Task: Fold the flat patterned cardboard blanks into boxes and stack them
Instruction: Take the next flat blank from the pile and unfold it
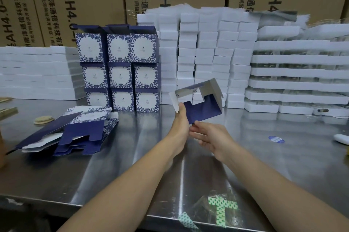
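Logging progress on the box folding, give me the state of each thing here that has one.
held blank, partly opened, held in the air.
left hand, grips the blank's left edge.
right hand, fingers extended at its lower corner.
pile of blanks, flat, unfolded.
folded boxes, stacked, top row's flaps open.

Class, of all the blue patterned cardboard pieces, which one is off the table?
The half-opened blank gripped in the left hand, mid-air. The other blanks lie flat in a pile at left; the finished boxes stand stacked behind.
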Available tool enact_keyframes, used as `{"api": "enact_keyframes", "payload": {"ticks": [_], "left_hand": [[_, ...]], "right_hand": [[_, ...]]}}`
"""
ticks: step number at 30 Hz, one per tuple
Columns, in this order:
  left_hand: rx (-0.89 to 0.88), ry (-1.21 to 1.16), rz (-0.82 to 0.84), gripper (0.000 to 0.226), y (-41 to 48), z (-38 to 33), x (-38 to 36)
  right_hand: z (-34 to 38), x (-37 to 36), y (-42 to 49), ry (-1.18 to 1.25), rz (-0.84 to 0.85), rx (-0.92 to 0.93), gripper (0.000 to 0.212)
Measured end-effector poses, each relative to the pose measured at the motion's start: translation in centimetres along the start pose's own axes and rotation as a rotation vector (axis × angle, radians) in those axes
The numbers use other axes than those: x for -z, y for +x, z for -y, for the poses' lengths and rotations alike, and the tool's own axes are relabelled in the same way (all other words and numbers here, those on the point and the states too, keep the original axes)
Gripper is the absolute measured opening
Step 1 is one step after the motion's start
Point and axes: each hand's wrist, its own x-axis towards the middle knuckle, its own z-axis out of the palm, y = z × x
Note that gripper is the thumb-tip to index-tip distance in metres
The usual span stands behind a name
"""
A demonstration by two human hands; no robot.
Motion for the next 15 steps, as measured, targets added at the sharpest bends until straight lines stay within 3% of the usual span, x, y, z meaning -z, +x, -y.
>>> {"api": "enact_keyframes", "payload": {"ticks": [7, 15], "left_hand": [[0.03, 0.026, 0.091, 0.095, -0.6, -0.4, -0.3], [-0.02, 0.143, 0.123, 0.088, -0.7, 0.2, -0.4]], "right_hand": [[0.1, -0.4, -0.3, 0.017, -0.043, 0.033, 0.013], [-0.2, -0.4, 0.9, 0.005, -0.152, 0.069, 0.008]]}}
